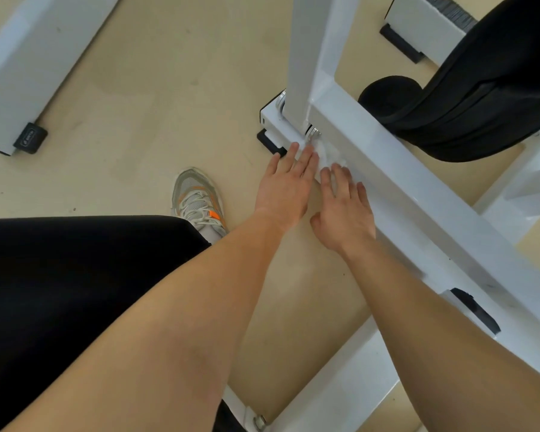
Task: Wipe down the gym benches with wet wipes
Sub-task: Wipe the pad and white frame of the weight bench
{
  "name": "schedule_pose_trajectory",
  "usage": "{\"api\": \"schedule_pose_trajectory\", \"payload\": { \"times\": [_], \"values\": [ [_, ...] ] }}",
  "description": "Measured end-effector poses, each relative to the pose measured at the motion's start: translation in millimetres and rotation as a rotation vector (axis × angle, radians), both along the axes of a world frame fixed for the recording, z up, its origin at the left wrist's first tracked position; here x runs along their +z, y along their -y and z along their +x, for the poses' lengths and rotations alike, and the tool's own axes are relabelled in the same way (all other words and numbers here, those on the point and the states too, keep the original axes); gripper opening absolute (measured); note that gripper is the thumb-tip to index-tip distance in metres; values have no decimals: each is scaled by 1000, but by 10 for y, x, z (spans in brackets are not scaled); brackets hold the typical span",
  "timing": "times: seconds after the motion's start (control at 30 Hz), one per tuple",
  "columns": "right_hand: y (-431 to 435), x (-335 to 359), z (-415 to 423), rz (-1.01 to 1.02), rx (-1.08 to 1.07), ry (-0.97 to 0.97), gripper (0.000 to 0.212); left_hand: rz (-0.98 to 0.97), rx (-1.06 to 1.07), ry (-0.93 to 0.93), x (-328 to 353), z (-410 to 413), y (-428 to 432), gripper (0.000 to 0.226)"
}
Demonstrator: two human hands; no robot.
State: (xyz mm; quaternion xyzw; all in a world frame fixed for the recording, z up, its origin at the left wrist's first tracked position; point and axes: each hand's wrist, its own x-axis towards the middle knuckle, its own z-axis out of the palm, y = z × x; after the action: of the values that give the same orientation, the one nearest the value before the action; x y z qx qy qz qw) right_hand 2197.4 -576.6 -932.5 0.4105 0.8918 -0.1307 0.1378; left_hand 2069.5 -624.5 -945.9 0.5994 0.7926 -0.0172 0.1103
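Note:
A white metal bench frame (424, 194) runs diagonally from the centre to the lower right, with a white upright post (306, 57) bolted to it. A white wet wipe (328, 154) lies on the frame's base beam near the bolts. My left hand (286, 185) lies flat with straight fingers, its fingertips touching the wipe's left edge. My right hand (343, 207) presses on the wipe with spread, straight fingers. The bench's black padded cushion (480, 98) hangs above the frame at the upper right.
My grey and orange shoe (198, 201) stands on the beige floor (153, 104) left of the hands, my black-clad leg (75, 275) at the lower left. Another white frame beam (35, 67) lies at the upper left. Black rubber feet (270, 143) cap the frame ends.

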Motion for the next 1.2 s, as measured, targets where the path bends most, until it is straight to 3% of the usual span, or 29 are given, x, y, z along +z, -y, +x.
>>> {"api": "schedule_pose_trajectory", "payload": {
  "times": [0.27,0.43,0.6,0.8,1.03,1.2],
  "values": [
    [28,-2,186,-35,70,71,83,169,-75,92,-42,73,32,69],
    [-36,-8,212,-57,95,81,85,19,-133,96,-59,24,44,65],
    [-174,-17,63,-60,107,80,85,22,-68,78,-17,-31,-65,61],
    [36,0,218,-19,16,130,83,-22,-159,88,27,88,-32,67],
    [483,130,802,-87,-297,245,84,-69,-422,131,45,769,-4,61],
    [257,150,609,-112,-204,168,83,-26,-365,75,32,518,8,63]
  ]
}}
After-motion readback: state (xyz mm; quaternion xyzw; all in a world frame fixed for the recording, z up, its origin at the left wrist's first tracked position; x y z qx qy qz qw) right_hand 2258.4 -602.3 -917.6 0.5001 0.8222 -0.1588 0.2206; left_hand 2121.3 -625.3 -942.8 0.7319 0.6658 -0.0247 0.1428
